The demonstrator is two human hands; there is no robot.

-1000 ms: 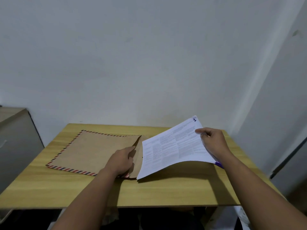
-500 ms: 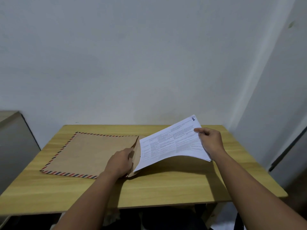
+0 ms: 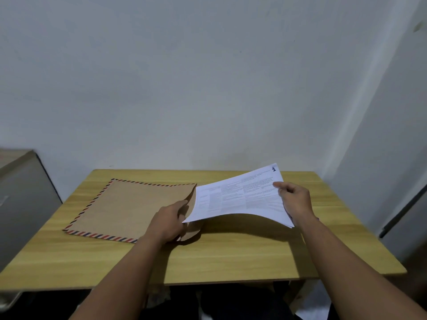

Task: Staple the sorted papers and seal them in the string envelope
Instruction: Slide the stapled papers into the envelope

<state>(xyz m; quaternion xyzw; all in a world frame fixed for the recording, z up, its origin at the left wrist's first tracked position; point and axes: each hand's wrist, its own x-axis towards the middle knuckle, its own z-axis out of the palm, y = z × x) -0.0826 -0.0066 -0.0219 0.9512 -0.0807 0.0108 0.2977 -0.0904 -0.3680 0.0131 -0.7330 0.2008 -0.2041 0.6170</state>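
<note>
Wooden tabletop bore brown striped-edge envelope; its mouth was pinched open by left hand, w/ white printed papers clamped in right hand. Sheets probably best kept flat, fed squarely.

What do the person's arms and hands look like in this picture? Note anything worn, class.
Both forearms are bare all the way to the bottom edge of the picture, with no sleeves showing. The left hand and right hand wear no gloves, and no watch, bracelet or ring is visible on wrists or fingers.

Papers slid leftward, near edge now entering envelope mouth
</note>
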